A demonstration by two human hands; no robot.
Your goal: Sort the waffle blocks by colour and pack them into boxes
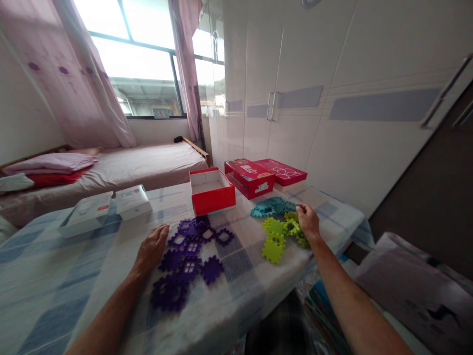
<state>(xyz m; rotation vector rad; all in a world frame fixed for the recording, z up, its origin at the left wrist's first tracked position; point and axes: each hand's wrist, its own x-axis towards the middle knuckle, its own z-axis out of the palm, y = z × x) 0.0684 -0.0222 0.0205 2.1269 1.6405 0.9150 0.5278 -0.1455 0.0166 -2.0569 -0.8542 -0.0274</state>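
Observation:
My left hand (152,246) lies on the tablecloth at the left edge of a spread of purple interlocking plastic tiles (190,247). Its fingers are stretched out and nothing shows in them. Some purple tiles have window-like cut-outs; others are solid. My right hand (308,220) is closed, its fingers curled at the right end of a heap of teal interlocking tiles (271,207). Just below and left of that hand are lime-green tiles (274,246), partly hidden by it. Whether a tile is between the right fingers cannot be made out.
Behind the tiles stand an open red box (213,201), a closed red box (249,177) and a flatter red box (283,172). Two white boxes (90,212) sit at the left on the checked tablecloth (81,266). The table's front edge drops off near a bag (417,281).

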